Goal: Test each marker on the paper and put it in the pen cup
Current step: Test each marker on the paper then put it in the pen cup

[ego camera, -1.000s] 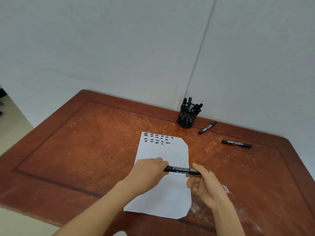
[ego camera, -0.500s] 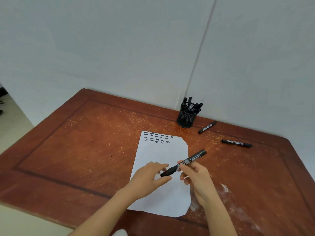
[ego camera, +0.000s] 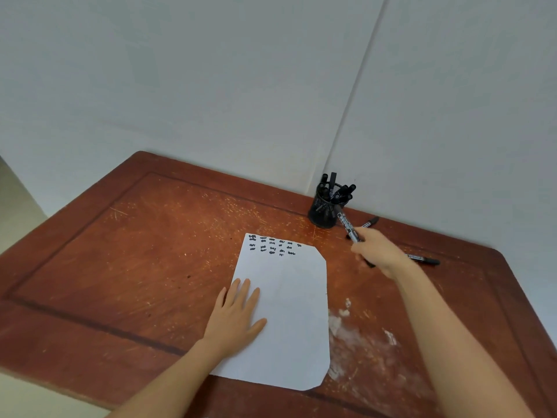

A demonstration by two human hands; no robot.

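The right hand (ego camera: 378,253) grips a black marker (ego camera: 348,226) in curled fingers beside the far-edge black mesh pen cup (ego camera: 321,214); the left hand (ego camera: 235,321), fingers straight, presses the white paper (ego camera: 295,312).

Scratched reddish wooden table (ego camera: 144,267) against pale corner walls (ego camera: 180,70); floor (ego camera: 16,203) looks beige, barely visible.

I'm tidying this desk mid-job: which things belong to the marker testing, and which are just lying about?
Part of the job: held marker in the right hand; pen cup with markers in it; paper under the left hand; loose marker by the cup; loose marker farther right.
Just there: white smears on the wooden table.
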